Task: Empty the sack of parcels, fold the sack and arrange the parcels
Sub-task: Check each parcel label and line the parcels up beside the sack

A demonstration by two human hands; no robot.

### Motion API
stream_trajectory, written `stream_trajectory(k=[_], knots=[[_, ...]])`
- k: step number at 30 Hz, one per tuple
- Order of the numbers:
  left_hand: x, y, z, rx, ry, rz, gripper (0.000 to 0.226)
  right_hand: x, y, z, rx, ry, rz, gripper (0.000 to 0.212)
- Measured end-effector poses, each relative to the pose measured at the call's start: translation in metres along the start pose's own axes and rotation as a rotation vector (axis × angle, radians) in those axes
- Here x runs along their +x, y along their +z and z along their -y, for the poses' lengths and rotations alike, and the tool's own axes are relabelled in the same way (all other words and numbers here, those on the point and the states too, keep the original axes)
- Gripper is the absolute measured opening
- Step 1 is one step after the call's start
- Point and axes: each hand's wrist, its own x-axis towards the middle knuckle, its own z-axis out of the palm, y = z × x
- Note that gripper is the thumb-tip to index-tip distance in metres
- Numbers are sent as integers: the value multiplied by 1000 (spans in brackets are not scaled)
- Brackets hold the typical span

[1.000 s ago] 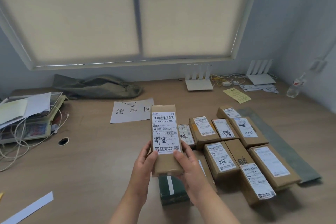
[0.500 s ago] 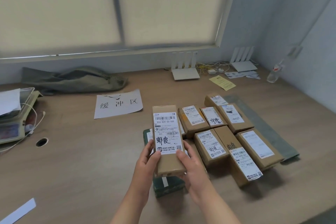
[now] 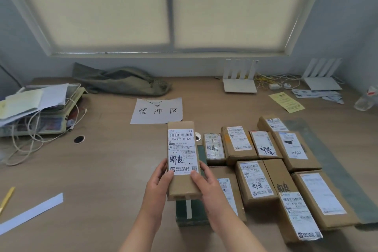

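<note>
Lying limp and crumpled at the far edge of the wooden table (image 3: 102, 170), the olive cloth sack (image 3: 122, 82) looks flat. Nearer, the left hand (image 3: 158, 182) and right hand (image 3: 208, 186) grip the lower sides of an oblong cardboard parcel (image 3: 182, 159) with a white label (image 3: 181, 149), above a dark green box (image 3: 191, 213). Rightward, labelled brown boxes (image 3: 255, 182) sit in close rows.

Both hands raised, forearms converging; left hand (image 3: 158, 180), right hand (image 3: 206, 183) gripping, thumbs forward
</note>
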Motion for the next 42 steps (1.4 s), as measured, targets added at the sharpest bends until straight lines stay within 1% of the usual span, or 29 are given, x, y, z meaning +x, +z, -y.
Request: stream_trajectory(k=[2,4,5,10,17,20,23,25,27,32,35,38,42], knots=[[1,-11,0,5,-1,-19,51,2,11,1,-32,9,23,33],[4,-27,4,11,-2,-43,39,4,26,1,-74,26,43,30],[5,-35,6,10,-11,-62,37,5,34,-1,-96,28,45,30],[10,-69,15,29,-39,-81,35,14,66,-17,-201,15,26,30],[23,-99,41,29,-108,-58,33,29,88,-48,-406,-59,-81,36],[29,-104,51,36,-130,-43,31,37,89,-59,-548,-81,-128,34],[35,-108,64,50,-153,-46,33,44,89,-67,-804,-122,-181,31],[39,-110,74,84,-152,-43,35,49,90,-73,-988,-175,-177,25],[44,-112,82,106,-149,-42,36,53,92,-81,-1104,-208,-161,24],[50,-113,94,126,-167,-27,39,61,98,-95,-1337,-130,-128,23],[51,-112,101,154,-169,-16,40,62,101,-100,-1379,-60,-87,30],[53,-110,105,182,-184,-3,43,62,103,-109,-1455,-32,-69,49],[56,-106,106,197,-191,21,45,60,107,-116,-1486,19,-124,62]])
